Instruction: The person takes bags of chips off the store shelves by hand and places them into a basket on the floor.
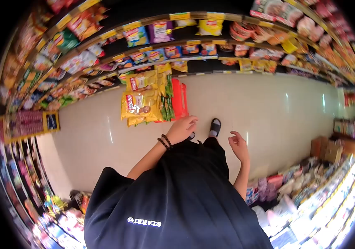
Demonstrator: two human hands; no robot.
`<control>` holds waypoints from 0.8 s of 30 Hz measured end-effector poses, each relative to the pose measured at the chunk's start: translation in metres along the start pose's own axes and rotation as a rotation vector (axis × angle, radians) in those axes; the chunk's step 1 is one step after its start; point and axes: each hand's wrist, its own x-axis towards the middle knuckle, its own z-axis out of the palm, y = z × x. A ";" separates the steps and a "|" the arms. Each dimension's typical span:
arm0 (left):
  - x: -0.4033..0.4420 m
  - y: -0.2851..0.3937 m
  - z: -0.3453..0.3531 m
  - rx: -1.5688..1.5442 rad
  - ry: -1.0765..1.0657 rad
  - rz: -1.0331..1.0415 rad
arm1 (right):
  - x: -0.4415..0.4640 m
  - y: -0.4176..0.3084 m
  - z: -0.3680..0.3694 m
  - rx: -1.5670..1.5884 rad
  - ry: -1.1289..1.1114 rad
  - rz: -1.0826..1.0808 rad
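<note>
My left hand (183,128) is in front of my body, just below the right end of a red basket (179,99). Its fingers are loosely curled and apart, and it holds nothing; dark beaded bracelets circle the wrist. Yellow snack bags (140,103) are heaped over the basket, with green bags (167,108) standing beside them. Out to the right, my right hand (238,145) hangs above the floor, empty, with its fingers spread and bent.
Curved shelves of packaged snacks (161,32) run across the far side. A display rack (28,124) stands at the left. Cardboard boxes (326,149) sit at the right, near shelves of goods. My sandalled foot (215,127) is on the tiled floor (264,108).
</note>
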 end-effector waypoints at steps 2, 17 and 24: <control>-0.002 -0.003 0.003 -0.018 0.142 -0.070 | 0.037 -0.001 -0.014 -0.037 -0.109 -0.089; 0.077 0.076 0.105 0.012 0.545 -0.335 | 0.273 -0.014 -0.129 -0.245 -0.435 -0.439; 0.074 0.078 0.112 0.000 0.729 -0.493 | 0.310 -0.044 -0.094 -0.282 -0.682 -0.467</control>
